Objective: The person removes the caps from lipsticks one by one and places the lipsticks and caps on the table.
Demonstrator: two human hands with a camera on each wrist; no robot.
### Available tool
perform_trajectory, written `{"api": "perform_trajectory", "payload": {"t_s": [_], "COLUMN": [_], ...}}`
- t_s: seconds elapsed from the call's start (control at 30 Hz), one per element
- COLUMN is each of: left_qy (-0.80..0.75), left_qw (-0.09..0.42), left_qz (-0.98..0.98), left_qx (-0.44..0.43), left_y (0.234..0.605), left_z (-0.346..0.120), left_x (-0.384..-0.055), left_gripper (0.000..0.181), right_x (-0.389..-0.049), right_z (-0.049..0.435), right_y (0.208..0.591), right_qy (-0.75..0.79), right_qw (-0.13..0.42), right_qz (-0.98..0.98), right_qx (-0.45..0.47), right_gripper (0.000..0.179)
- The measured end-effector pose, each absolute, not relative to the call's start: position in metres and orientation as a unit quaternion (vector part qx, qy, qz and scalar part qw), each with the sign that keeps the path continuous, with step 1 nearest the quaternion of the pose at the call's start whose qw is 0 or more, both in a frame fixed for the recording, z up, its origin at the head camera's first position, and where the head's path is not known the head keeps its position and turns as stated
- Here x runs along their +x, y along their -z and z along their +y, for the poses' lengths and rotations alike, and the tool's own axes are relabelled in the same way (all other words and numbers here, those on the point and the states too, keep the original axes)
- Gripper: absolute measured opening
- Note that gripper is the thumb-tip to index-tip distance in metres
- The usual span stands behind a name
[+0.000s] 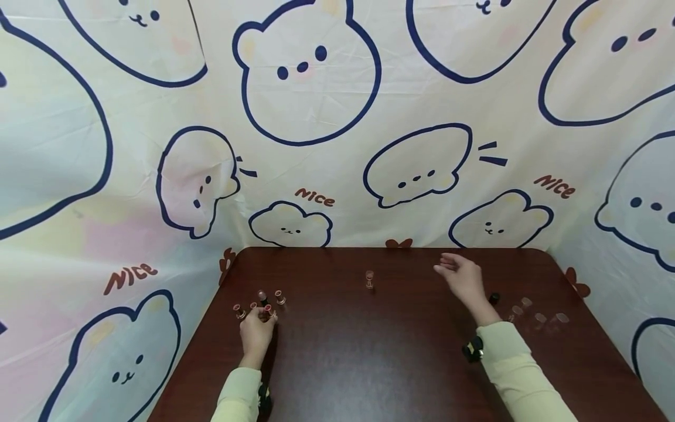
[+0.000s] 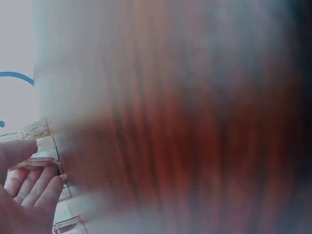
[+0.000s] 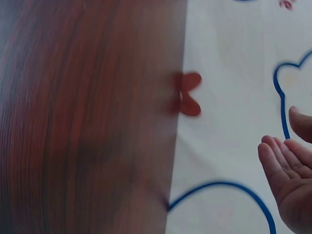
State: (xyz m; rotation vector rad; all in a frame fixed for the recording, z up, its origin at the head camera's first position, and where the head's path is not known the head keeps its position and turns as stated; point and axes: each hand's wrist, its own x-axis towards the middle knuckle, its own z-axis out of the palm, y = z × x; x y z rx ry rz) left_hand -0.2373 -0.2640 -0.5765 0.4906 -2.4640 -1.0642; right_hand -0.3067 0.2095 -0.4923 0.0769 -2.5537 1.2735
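At the table's left side, my left hand (image 1: 256, 335) has its thumb and fingers round a small lipstick (image 1: 268, 310) with a red top. Close about it stand several more lipsticks, one at the left (image 1: 239, 311), one behind with a dark base (image 1: 263, 297) and one to the right (image 1: 280, 298). In the left wrist view, clear tubes (image 2: 36, 129) show behind the fingers of that hand (image 2: 29, 190). My right hand (image 1: 462, 280) hovers over the far right part, fingers loosely bent and nothing between them; the right wrist view shows the same hand (image 3: 292, 170) without anything in it.
A single clear, reddish tube (image 1: 370, 280) stands upright near the middle back of the brown table (image 1: 369, 363). Right of my right forearm are several clear caps (image 1: 540, 319) and a small black piece (image 1: 494, 298). A printed cloth (image 1: 337, 170) hangs behind the table.
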Motion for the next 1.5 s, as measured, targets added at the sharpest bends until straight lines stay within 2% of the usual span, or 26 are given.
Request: {"api": "perform_trajectory", "payload": {"t_s": [0.37,0.8,1.07,1.5], "left_qy": [0.389,0.385,0.384,0.382], "left_qw": [0.204,0.198,0.194,0.191], "left_qz": [-0.879,-0.882,-0.884,-0.885], "left_qx": [0.188,0.183,0.184,0.184], "left_y": [0.578,0.574,0.573,0.574], "left_z": [-0.265,-0.265,-0.265,-0.266], "left_x": [-0.239,-0.239,-0.238,-0.239], "left_gripper": [0.019,0.018,0.017,0.017], "right_x": [-0.326,-0.338,-0.341,-0.344], "right_z": [0.141,0.092,0.076,0.066], "right_y": [0.513,0.530,0.536,0.540], "right_qy": [-0.475,-0.472,-0.462,-0.435], "right_qw": [0.070,0.000,-0.021,-0.006], "right_qz": [-0.870,-0.875,-0.880,-0.893], "right_qx": [0.110,0.107,0.104,0.112], "right_gripper": [0.040,0.045,0.040,0.021]}}
